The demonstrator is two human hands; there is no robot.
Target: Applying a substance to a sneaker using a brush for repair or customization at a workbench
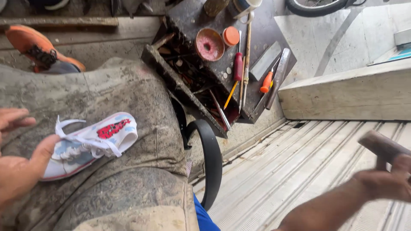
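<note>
A small white sneaker (92, 143) with a red patch and white laces lies on a dirty grey cloth (141, 102) spread over my lap. My left hand (19, 164) rests at the sneaker's heel end, thumb against its side, fingers spread. At the right edge my right hand (387, 182) is closed around a brown wooden handle (381, 145), blurred; the rest of that tool is hidden.
A dark wooden toolbox (222, 68) with screwdrivers, files and a round pink-filled tin stands ahead. A black rubber strap (209, 158) curves beside my knee. A concrete step (346, 92) sits to the right, ridged metal flooring below. An orange shoe (36, 47) is at top left.
</note>
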